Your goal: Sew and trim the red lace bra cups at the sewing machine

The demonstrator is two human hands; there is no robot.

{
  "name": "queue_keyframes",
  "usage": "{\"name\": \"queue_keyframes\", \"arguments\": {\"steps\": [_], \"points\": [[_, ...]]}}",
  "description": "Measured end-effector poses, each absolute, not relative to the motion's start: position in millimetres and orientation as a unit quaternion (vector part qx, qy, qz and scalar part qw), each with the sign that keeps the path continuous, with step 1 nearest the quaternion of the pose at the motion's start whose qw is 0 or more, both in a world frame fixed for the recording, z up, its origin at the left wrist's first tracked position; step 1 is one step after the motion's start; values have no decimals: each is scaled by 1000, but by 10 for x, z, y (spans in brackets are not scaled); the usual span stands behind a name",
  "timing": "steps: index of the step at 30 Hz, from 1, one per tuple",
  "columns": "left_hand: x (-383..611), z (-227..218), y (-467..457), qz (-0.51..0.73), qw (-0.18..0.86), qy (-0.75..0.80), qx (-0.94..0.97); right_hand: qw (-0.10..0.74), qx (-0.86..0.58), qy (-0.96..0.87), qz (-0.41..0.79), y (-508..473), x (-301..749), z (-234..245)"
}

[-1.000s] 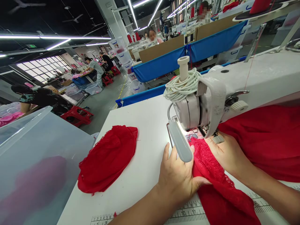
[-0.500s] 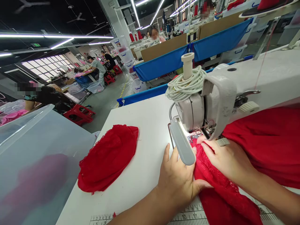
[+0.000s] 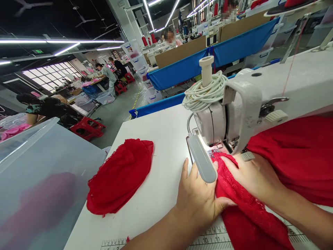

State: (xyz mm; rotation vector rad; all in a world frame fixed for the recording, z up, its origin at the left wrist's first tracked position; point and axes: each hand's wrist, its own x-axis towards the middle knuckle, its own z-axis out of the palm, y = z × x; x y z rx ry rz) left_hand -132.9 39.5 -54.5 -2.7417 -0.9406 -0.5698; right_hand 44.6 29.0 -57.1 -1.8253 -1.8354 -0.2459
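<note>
A red lace-edged fabric piece point(image 3: 241, 211) runs from under the sewing machine head point(image 3: 215, 121) down over the table's front. My left hand point(image 3: 197, 198) lies flat with fingers spread along its left edge, thumb resting on the cloth. The grey lamp point(image 3: 202, 158) covers part of the left fingers. On the fabric's right side lies my right hand point(image 3: 251, 173), thumb stretched along the lace near the presser foot. Its other fingers are partly hidden behind the machine head. A second red lace-edged piece point(image 3: 121, 177) rests on the table to the left.
More red fabric point(image 3: 299, 156) lies under the machine arm at right. A translucent plastic bin point(image 3: 52, 180) stands left of the white table point(image 3: 161, 139). A printed ruler point(image 3: 208, 239) marks the front edge. Several people work at other tables behind.
My right hand has shifted slightly right; its fingertips have drawn back from beside the presser foot and are now hidden. My left hand is nearly unmoved.
</note>
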Motion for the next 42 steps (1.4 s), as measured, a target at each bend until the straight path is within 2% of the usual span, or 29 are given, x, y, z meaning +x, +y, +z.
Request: {"name": "queue_keyframes", "arguments": {"steps": [4, 6, 8, 11, 18, 25, 32, 42], "points": [[-1334, -571, 408, -185, 64, -322, -926, 224, -699, -674, -80, 280, 445, -562], [-1344, -578, 402, -192, 58, -323, -925, 229, -697, -678, -53, 283, 443, -571], [-1364, -590, 383, -211, 61, -323, -920, 268, -693, -669, 23, 293, 426, -568], [-1394, -651, 359, -237, 77, -327, -912, 358, -683, -602, 205, 329, 370, -512], [-1417, -842, 446, -296, 128, -321, -891, 397, -666, -581, 246, 433, 285, -306], [-1433, -861, 440, -316, 137, -320, -883, 378, -672, -539, 340, 516, 297, -436], [-1424, -905, 443, -275, 82, -340, -895, 344, -679, -509, 402, 495, 293, -612], [-1473, -741, 380, -228, -23, -361, -904, 362, -671, -497, 415, 480, 361, -548]]}}
